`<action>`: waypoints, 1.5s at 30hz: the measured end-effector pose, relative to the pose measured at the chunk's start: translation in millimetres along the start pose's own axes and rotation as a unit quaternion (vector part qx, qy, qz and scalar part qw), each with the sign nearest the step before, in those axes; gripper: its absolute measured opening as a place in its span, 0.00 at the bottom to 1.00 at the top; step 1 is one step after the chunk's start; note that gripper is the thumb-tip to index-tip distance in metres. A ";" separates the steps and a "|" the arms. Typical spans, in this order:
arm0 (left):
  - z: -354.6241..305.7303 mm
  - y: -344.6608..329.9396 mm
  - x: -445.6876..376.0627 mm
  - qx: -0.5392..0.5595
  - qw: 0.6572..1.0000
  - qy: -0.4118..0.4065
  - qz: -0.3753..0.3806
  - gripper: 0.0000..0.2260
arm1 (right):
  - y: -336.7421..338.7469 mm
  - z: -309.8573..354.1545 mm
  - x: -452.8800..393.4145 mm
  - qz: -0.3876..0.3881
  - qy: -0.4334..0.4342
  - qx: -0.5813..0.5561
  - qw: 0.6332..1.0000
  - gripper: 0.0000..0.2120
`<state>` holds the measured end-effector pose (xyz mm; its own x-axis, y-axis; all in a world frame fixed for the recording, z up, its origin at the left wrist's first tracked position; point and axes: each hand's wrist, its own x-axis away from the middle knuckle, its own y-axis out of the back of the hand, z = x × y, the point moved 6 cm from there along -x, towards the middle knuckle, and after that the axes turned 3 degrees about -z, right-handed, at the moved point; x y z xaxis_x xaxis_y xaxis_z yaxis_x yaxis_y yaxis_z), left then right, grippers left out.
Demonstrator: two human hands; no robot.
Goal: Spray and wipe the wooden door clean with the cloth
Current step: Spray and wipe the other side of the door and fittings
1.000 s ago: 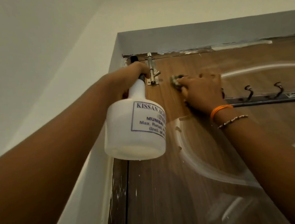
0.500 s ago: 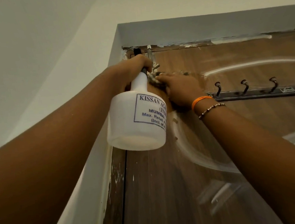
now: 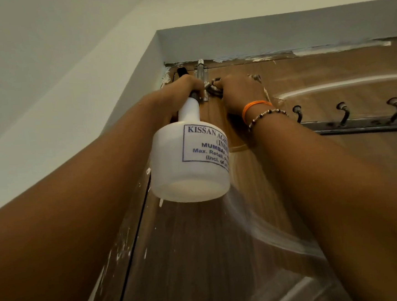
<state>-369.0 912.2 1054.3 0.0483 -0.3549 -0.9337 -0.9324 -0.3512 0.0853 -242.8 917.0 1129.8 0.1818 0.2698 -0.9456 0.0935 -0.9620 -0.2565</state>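
Note:
The brown wooden door (image 3: 329, 73) fills the right and lower view, seen from below, with pale curved streaks on it. My left hand (image 3: 183, 89) grips the black head of a white spray bottle (image 3: 190, 155) that hangs by the door's top left corner. My right hand (image 3: 238, 95) holds a dark cloth (image 3: 214, 87) bunched against the door, right beside the metal bolt latch (image 3: 202, 78). Most of the cloth is hidden under my fingers.
A black rail with hooks (image 3: 343, 115) crosses the door to the right of my right wrist. The grey door frame (image 3: 278, 34) runs above, with paint smears along its lower edge. White wall (image 3: 45, 91) lies left.
My right hand has slid the cloth left and up along the door, from near the hook rail to the bolt latch. The bottle hand has stayed at the top corner.

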 end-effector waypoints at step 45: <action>-11.9 -25.2 13.0 0.018 1.000 0.000 0.008 0.31 | 11.4 -26.5 17.8 0.306 -0.017 -0.105 0.946 0.21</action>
<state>-340.6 906.0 1044.2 0.0340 -0.3609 -0.9320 -0.9455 -0.3138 0.0870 -212.5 912.0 1115.3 0.2335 -0.3402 -0.9109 0.1733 -0.9072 0.3833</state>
